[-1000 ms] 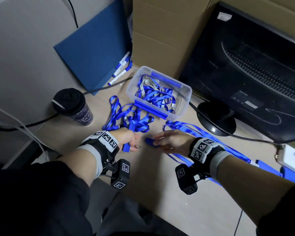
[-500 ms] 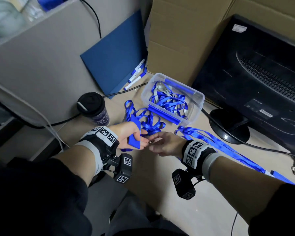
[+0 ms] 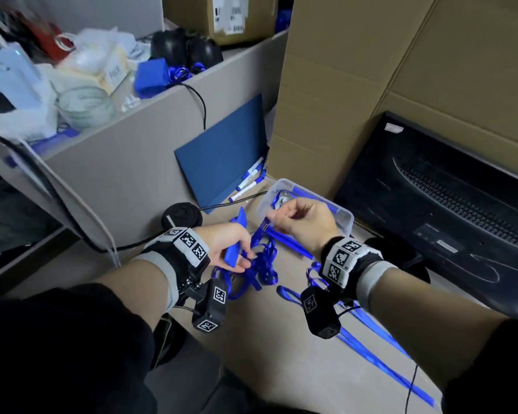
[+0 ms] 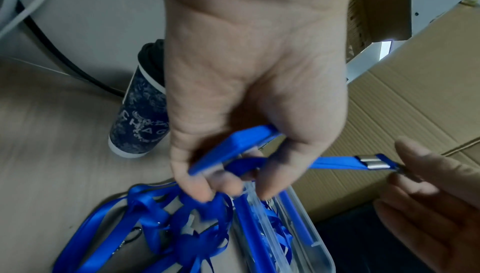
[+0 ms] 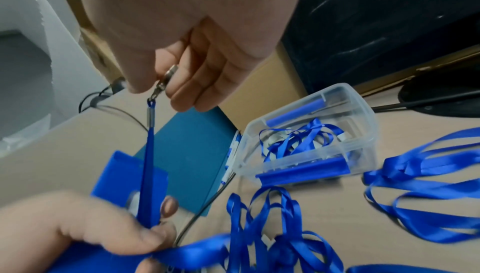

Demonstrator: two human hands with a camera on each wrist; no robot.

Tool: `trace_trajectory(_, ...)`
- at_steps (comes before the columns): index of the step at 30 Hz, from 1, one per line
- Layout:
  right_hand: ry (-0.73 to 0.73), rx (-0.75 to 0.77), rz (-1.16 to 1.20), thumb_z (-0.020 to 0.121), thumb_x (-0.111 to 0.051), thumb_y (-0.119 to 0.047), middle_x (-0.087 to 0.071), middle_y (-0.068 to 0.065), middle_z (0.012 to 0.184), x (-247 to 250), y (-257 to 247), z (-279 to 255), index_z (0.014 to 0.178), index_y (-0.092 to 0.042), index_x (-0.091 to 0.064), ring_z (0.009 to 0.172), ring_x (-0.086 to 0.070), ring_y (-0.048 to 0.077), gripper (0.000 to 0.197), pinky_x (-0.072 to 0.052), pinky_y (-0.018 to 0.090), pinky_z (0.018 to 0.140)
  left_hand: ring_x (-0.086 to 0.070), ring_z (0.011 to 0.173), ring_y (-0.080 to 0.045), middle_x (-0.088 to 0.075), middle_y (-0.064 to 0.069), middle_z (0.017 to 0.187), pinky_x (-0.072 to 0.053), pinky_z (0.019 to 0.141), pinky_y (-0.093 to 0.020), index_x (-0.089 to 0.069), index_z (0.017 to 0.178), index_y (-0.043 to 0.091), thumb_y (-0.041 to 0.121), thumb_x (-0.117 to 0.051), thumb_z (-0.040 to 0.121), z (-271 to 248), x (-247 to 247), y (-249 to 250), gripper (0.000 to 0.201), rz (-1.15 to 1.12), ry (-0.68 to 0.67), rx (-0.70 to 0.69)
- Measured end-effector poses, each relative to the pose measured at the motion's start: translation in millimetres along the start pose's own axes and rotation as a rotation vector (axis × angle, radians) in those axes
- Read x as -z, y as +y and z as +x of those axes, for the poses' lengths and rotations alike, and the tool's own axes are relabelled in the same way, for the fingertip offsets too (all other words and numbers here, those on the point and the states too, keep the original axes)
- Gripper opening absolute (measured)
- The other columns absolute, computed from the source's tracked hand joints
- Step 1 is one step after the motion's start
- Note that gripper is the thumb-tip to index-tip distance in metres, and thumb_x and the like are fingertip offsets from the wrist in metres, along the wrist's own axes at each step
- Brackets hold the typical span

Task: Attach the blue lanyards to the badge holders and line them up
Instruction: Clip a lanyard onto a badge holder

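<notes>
Beige desk (image 3: 281,354) strewn with loose blue lanyards (image 3: 260,264), clear plastic box (image 3: 346,218) at the far side before a cardboard carton (image 3: 356,100). Left hand (image 3: 231,243) curled round a blue badge holder (image 3: 232,253) and one lanyard strap (image 4: 332,164). Right hand (image 3: 302,222), raised just right of it over the box, pinching that strap's metal clip (image 5: 162,84), strap stretched between both hands.

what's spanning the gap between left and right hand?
A taut blue lanyard strap with its metal crimp, from the left hand to the right hand; clearest in the left wrist view.
</notes>
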State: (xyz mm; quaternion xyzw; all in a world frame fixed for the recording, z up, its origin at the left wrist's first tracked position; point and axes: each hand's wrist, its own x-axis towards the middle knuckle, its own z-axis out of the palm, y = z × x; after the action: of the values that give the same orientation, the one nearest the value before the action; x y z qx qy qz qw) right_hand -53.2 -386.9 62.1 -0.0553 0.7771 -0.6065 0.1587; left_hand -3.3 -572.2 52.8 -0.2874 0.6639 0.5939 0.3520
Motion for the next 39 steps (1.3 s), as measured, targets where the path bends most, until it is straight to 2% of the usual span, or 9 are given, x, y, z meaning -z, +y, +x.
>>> trace_trajectory(4,0.246,0.045,-0.06,0.074,-0.085,-0.027,-0.069,0.006,0.066,26.1,-14.0,-0.6,0.069,-0.013,-0.067,0.056,-0.058,0.014,0.024,-0.053,0.032,0.06,-0.043,0.048,-0.019,-0.046,-0.008,0.06,-0.04,0.049,-0.024,-0.051,0.08,0.01,0.003,-0.059,0.071,8.6,3.4,2.8,0.015,0.189,0.198,-0.063)
trace_trajectory(7,0.392,0.038,-0.093,0.066,-0.075,-0.026,-0.06,-0.008,0.059,45.5,-12.6,-3.5,0.069,-0.015,-0.062,0.052,-0.051,0.011,0.017,-0.048,0.03,0.057,-0.03,0.035,-0.016,-0.036,-0.008,0.046,-0.027,0.043,-0.017,-0.044,0.068,0.007,0.001,-0.051,0.071,12.1,3.3,3.9,0.01,0.247,0.372,-0.059)
trace_trajectory(9,0.417,0.031,-0.061,0.062,-0.069,-0.025,-0.059,-0.004,0.061,55.1,-9.7,-7.9,0.068,-0.02,-0.059,0.054,-0.061,0.02,0.013,-0.055,0.036,0.059,-0.044,0.035,-0.021,-0.047,-0.014,0.047,-0.035,0.039,-0.021,-0.052,0.073,0.002,0.003,-0.053,0.07,9.6,-3.6,6.8,0.003,0.242,0.429,-0.055)
trace_trajectory(11,0.425,0.044,0.025,0.063,-0.063,-0.021,-0.059,0.003,0.066,65.4,-5.0,-13.9,0.07,-0.025,-0.056,0.067,-0.072,0.034,0.01,-0.062,0.052,0.068,-0.071,0.084,-0.039,-0.067,-0.032,0.093,-0.057,0.066,-0.043,-0.066,0.105,-0.008,0.008,-0.058,0.074,18.4,-5.6,6.1,0.035,0.334,0.439,-0.069)
trace_trajectory(13,0.461,0.077,0.042,0.071,-0.058,-0.014,-0.056,0.001,0.07,77.7,-1.3,-20.5,0.076,-0.029,-0.055,0.07,-0.074,0.036,0.016,-0.061,0.05,0.071,-0.058,0.122,-0.04,-0.058,-0.032,0.13,-0.049,0.098,-0.044,-0.059,0.128,-0.008,0.011,-0.055,0.092,22.8,-7.6,6.3,0.041,0.436,0.517,-0.098)
trace_trajectory(22,0.632,0.198,-0.222,0.091,-0.053,-0.013,-0.062,0.002,0.091,133.4,15.9,-45.9,0.097,-0.034,-0.054,0.078,-0.058,0.017,0.022,-0.054,0.042,0.082,-0.061,0.12,-0.039,-0.061,-0.027,0.131,-0.052,0.099,-0.044,-0.059,0.129,-0.009,0.014,-0.05,0.099,20.7,-31.8,7.9,0.039,0.308,0.601,-0.169)
trace_trajectory(26,0.599,0.196,-0.26,0.091,-0.053,-0.011,-0.063,0.012,0.1,144.9,25.3,-54.0,0.101,-0.03,-0.055,0.073,-0.056,0.015,0.021,-0.05,0.029,0.07,-0.065,0.115,-0.037,-0.063,-0.021,0.129,-0.059,0.084,-0.043,-0.059,0.128,-0.006,0.013,-0.052,0.096,14.3,-48.0,13.0,0.038,0.151,0.584,-0.202)
trace_trajectory(30,0.57,0.156,-0.243,0.092,-0.058,-0.016,-0.061,0.006,0.099,150.5,28.7,-61.5,0.107,-0.027,-0.056,0.074,-0.056,0.011,0.019,-0.043,0.022,0.069,-0.07,0.069,-0.03,-0.066,-0.013,0.086,-0.054,0.059,-0.032,-0.063,0.102,0.006,0.028,-0.046,0.084,-0.1,-63.4,13.1,0.033,-0.158,0.535,-0.165)
trace_trajectory(39,-0.043,0.041,-0.368,0.059,-0.09,-0.055,-0.067,-0.005,0.113,112.9,24.8,-56.3,0.108,-0.036,-0.068,0.107,-0.063,0.011,0.058,-0.053,0.033,0.096,-0.058,0.06,-0.019,-0.061,0.0,0.068,-0.051,0.066,-0.029,-0.06,0.085,0.022,0.058,-0.054,0.082,-9.2,-60.3,8.2,0.037,-0.124,0.365,-0.217)
